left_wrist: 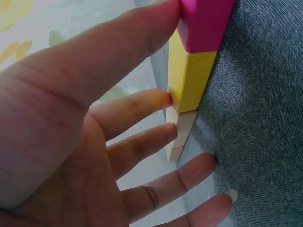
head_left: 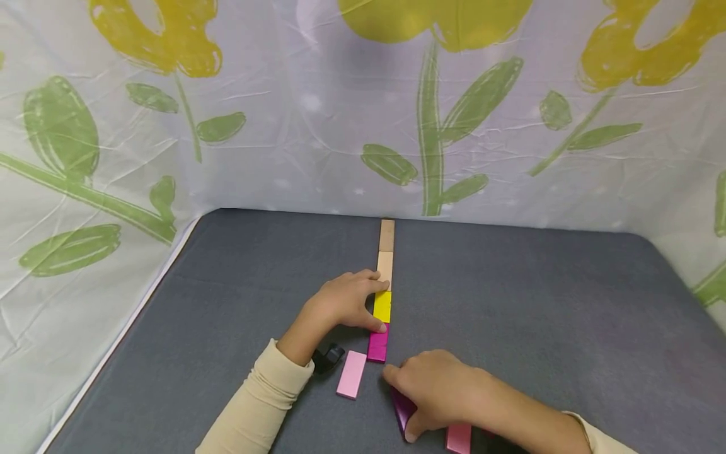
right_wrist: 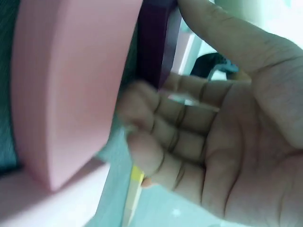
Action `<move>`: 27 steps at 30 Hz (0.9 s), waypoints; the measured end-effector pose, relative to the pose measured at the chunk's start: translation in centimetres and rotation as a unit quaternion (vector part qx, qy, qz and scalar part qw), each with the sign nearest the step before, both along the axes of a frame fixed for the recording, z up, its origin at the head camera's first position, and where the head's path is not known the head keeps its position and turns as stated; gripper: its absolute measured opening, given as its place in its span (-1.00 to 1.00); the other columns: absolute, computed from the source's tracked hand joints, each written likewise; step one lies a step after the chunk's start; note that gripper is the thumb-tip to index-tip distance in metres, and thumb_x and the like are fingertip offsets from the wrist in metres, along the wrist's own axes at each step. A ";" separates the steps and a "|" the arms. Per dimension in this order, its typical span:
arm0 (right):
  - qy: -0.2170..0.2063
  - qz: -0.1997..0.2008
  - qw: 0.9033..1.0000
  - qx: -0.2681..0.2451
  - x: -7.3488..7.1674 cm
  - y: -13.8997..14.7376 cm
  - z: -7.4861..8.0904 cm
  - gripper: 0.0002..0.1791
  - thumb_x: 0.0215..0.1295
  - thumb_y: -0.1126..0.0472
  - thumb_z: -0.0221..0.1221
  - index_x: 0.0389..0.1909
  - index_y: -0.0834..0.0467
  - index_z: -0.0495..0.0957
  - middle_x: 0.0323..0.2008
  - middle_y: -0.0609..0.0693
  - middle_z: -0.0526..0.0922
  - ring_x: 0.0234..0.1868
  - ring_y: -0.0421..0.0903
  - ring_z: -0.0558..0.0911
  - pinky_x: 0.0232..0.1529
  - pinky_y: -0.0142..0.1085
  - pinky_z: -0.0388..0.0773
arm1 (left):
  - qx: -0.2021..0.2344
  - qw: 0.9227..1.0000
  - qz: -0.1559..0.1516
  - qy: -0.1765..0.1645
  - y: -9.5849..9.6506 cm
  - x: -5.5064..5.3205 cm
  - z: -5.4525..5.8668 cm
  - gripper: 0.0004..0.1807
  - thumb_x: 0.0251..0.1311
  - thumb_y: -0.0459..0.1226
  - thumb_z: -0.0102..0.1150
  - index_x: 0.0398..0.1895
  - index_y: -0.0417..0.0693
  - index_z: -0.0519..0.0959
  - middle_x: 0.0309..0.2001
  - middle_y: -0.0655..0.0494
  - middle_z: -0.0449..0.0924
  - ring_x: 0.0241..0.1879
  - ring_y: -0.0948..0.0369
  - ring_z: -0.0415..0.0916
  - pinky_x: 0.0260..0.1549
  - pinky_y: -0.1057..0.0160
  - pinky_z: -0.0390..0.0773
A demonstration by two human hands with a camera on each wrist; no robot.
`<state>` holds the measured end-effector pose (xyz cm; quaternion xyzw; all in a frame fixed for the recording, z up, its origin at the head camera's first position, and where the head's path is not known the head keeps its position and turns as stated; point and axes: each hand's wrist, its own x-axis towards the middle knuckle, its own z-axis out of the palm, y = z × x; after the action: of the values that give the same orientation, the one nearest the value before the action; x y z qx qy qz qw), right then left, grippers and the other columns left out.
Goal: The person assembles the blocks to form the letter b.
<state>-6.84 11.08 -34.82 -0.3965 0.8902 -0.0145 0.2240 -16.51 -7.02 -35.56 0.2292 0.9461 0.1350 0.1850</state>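
**My left hand (head_left: 348, 299) spread, my right hand (head_left: 439, 386) curled**

My left forearm (head_left: 255, 397) slants in from the left, thumb apart from the fingers. Nearer me, my right forearm (head_left: 524, 407) slants in from the right, thumb and forefinger parted, other fingers bent.

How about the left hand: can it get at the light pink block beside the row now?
Likely yes: the light pink block lies uncovered, with the right hand off to its right, holding the purple block. The left hand would probably need to draw back from the row.
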 end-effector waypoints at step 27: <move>0.067 -0.234 0.969 -0.033 -11.7 2.8 -1.2 -0.45 0.29 -0.10 0.32 -0.09 0.33 0.50 -0.32 0.14 0.64 -0.30 0.09 0.62 -0.10 -0.01 0.59 | -0.010 1.000 -0.001 0.000 0.3 0.0 0.2 -0.14 0.03 0.03 0.50 0.45 0.16 0.41 0.47 0.10 0.27 0.36 -0.06 0.29 0.25 -0.16 0.34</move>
<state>-18.57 13.90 -36.06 -0.1844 0.9702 -0.0696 0.1411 -16.48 -6.76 -35.36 0.2284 0.9471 0.1250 0.1875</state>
